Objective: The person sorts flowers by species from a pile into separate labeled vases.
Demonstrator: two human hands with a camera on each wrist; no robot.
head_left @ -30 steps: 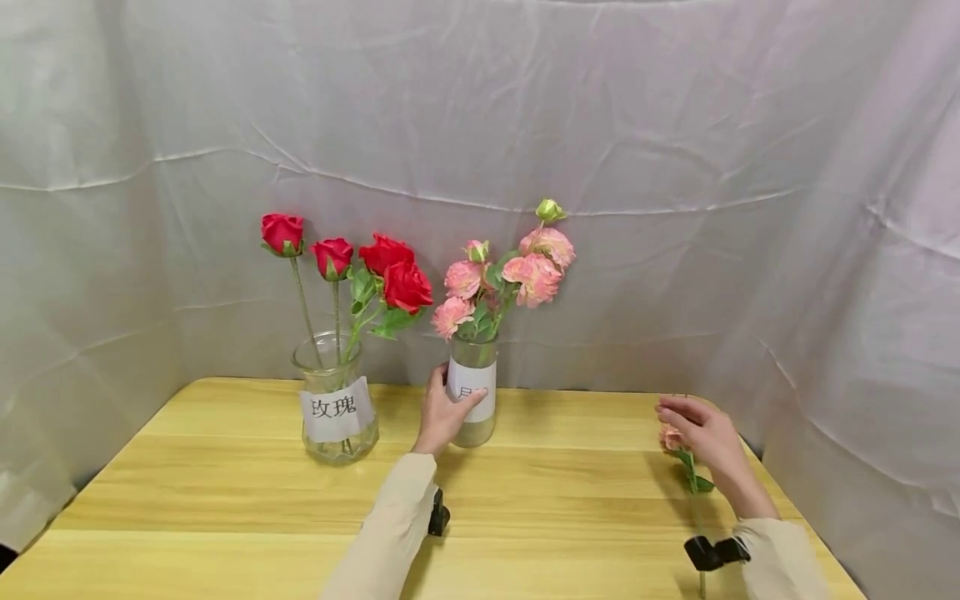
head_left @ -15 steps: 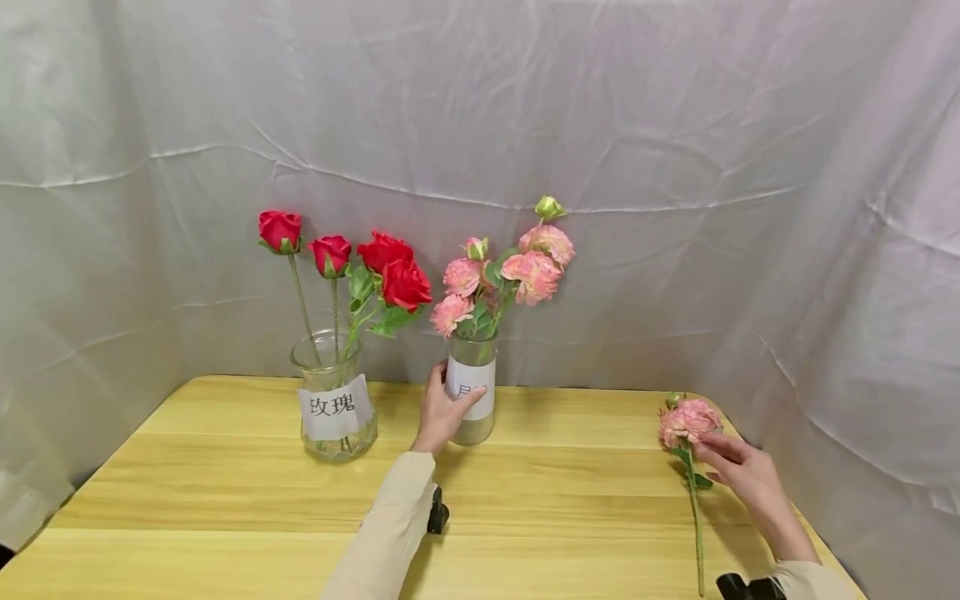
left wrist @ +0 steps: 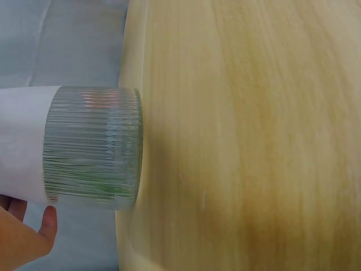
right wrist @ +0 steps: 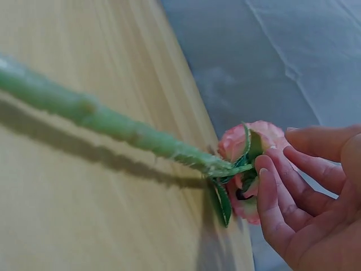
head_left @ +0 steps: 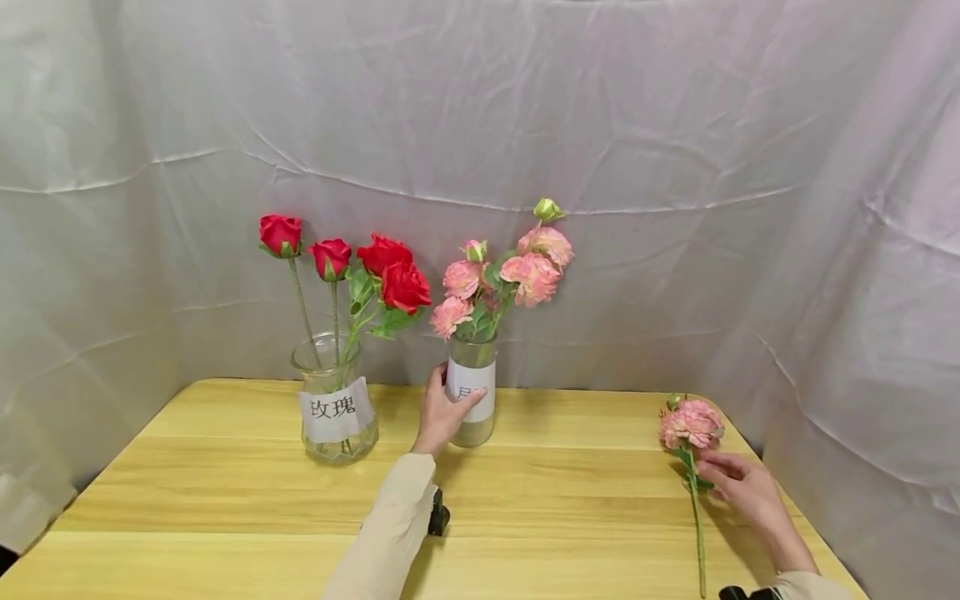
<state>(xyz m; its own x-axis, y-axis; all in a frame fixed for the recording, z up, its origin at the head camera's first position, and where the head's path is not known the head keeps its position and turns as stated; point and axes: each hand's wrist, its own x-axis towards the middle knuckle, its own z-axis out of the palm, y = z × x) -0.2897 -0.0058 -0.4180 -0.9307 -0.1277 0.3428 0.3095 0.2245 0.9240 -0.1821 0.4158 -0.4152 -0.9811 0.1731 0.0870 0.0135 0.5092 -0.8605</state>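
Note:
My left hand (head_left: 445, 410) grips the side of a ribbed glass vase (head_left: 474, 432), its thumb lying across the white paper label. Several pink flowers (head_left: 534, 277) and green buds stand in that vase. In the left wrist view, the vase's base (left wrist: 93, 148) is near the table edge, and part of my left hand (left wrist: 25, 237) shows at lower left. On the right of the table lies a pink flower (head_left: 692, 425) with a long green stem. Beside the stem is my right hand (head_left: 742, 487); in the right wrist view its fingers (right wrist: 282, 189) are extended, with the thumb apart from the stem (right wrist: 124, 131).
A wider glass vase (head_left: 337, 452) with a white label and several red roses (head_left: 406, 286) stands to the left. Grey cloth (head_left: 645, 108) hangs behind and beside the wooden table (head_left: 247, 492).
From above the lying flower's bloom, my right hand has moved right and toward me, down beside the stem, uncovering the bloom. My left hand stays on the vase.

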